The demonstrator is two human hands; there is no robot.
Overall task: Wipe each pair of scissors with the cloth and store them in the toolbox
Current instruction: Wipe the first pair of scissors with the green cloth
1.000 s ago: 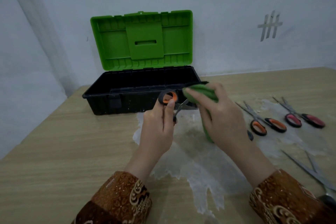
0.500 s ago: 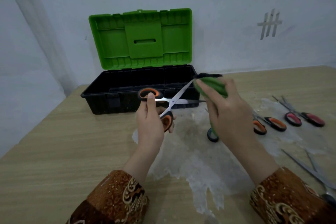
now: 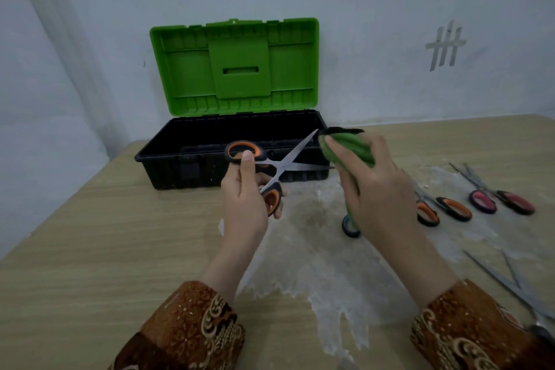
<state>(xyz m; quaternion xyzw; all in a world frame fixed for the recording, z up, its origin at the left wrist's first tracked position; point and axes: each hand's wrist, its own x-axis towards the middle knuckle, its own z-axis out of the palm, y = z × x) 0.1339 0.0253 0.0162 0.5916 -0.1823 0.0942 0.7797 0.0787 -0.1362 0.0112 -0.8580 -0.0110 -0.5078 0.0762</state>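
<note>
My left hand (image 3: 244,198) grips the opened orange-handled scissors (image 3: 271,170); my right hand (image 3: 375,189) clutches the green cloth (image 3: 348,147) against the upper blade's tip, just before the toolbox (image 3: 210,141).

I count one toolbox (image 3: 228,156) at 12 o'clock, one green cloth (image 3: 348,147), and four pairs of scissors: one held (image 3: 270,168), two at 3 o'clock (image 3: 444,207) (image 3: 501,198), one at 4 o'clock (image 3: 516,288).

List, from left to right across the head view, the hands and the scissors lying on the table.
Left hand → right hand → orange-handled scissors on the table → pink-handled scissors. The bottom-right pair overlaps those in position, so I leave it out.
</note>
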